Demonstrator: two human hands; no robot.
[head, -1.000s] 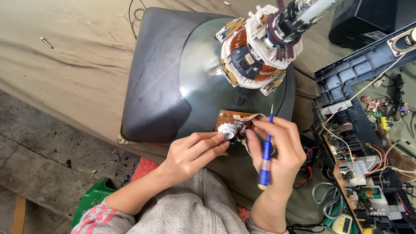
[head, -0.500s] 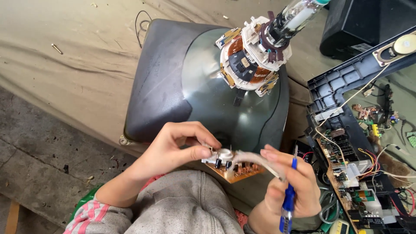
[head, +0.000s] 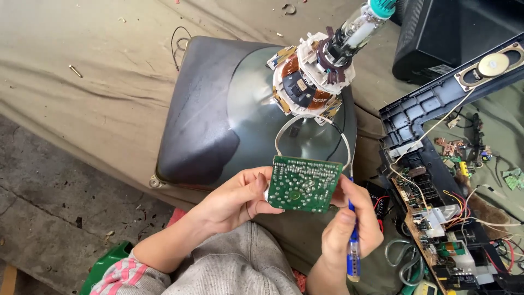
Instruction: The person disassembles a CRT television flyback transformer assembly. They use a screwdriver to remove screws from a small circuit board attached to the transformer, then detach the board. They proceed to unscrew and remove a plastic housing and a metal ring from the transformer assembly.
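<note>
My left hand (head: 232,199) and my right hand (head: 349,229) together hold up a small green circuit board (head: 303,184), its soldered side facing me. The left thumb and fingers pinch its left edge. My right hand touches its right edge and also grips a blue-handled screwdriver (head: 353,248), handle pointing down. White wires (head: 305,123) run from the board up to the neck of a grey picture tube (head: 245,114) lying face down. A copper-wound yoke (head: 305,87) with white plastic sits around that glass neck.
A tan cloth (head: 82,65) covers the work surface. At the right lie a dark plastic casing frame (head: 420,125), a speaker (head: 488,65), a larger circuit board with coloured wires (head: 453,240) and a black box (head: 453,33). A green object (head: 103,267) sits at lower left.
The board has been turned over: its brown component side showed before, now the green solder side faces me. Both hands rose slightly with it, and the screwdriver tip swung from pointing up to lying low.
</note>
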